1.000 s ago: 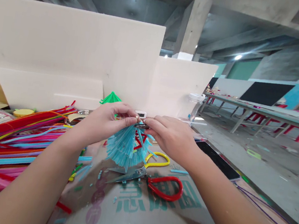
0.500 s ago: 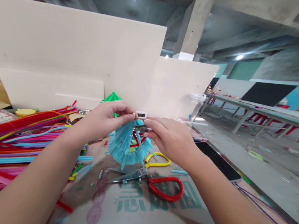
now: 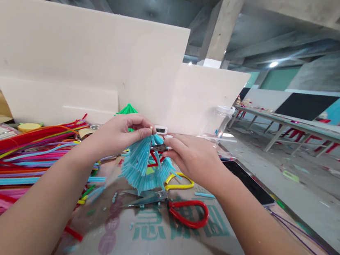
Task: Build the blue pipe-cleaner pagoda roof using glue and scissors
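My left hand (image 3: pixel 119 134) pinches the blue fringed bundle (image 3: pixel 145 166); my right hand (image 3: pixel 195 157) grips, I think, small pliers (image 3: pixel 159 147) there. A slip could unravel it.

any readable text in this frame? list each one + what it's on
Nothing reads with certainty.
Cardboard sheet: large green printed characters, partly hidden by the scissors and seen at a slant; not legible.
Cardboard sheet, lower left: round purple marks, blurred.
Small white device behind the blue pipe-cleaner piece held in the left hand and right hand: dark display, too small to read.
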A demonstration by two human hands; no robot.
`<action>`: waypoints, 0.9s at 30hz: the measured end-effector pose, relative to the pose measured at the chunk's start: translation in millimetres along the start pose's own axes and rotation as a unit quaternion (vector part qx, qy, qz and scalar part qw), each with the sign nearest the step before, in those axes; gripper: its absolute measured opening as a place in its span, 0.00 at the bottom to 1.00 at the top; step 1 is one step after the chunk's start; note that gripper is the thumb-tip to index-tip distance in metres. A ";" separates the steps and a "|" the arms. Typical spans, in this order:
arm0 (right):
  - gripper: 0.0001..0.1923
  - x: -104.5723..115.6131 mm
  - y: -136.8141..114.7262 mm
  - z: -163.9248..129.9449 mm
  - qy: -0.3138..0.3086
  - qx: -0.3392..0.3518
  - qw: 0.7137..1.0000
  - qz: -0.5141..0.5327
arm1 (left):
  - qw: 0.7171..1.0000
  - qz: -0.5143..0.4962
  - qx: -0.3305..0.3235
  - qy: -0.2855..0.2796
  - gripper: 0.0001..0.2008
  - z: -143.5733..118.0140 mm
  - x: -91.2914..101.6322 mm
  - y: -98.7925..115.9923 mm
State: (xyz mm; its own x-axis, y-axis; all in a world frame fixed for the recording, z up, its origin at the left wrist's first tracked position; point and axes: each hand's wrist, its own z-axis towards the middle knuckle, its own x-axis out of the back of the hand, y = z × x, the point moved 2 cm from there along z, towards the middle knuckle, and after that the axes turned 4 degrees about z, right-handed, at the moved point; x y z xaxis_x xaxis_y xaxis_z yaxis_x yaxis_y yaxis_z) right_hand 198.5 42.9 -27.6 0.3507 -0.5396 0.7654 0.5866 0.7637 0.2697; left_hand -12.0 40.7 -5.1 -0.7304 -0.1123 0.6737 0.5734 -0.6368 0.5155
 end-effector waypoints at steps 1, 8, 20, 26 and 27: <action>0.15 0.1 0.0 0.0 -0.005 -0.001 1.000 0.002 | 1.000 -0.001 0.000 0.000 0.15 -0.2 0.0 0.8; 0.15 -1.3 -0.3 -0.1 -0.006 -0.005 1.000 0.004 | 1.000 0.001 0.001 0.001 0.14 -1.5 -0.4 6.1; 0.15 -2.7 -0.5 1.6 0.007 0.014 1.000 -0.006 | 1.000 -0.003 -0.011 0.001 0.12 -1.1 -2.1 8.0; 0.16 -3.6 -0.5 0.8 0.011 0.014 1.000 -0.011 | 1.000 0.003 -0.012 0.004 0.12 -0.9 -1.4 5.6; 0.16 -3.4 -0.3 0.6 0.007 0.010 1.000 -0.009 | 1.000 0.004 -0.011 0.004 0.12 -0.9 -1.3 5.3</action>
State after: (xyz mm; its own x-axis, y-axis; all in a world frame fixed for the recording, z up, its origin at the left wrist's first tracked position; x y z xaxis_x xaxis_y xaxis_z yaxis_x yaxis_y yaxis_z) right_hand 196.7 44.7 -29.9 0.3504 -0.5589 0.7516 0.5789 0.7600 0.2953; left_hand -8.3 36.7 -3.7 -0.7292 -0.1228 0.6732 0.5706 -0.6521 0.4991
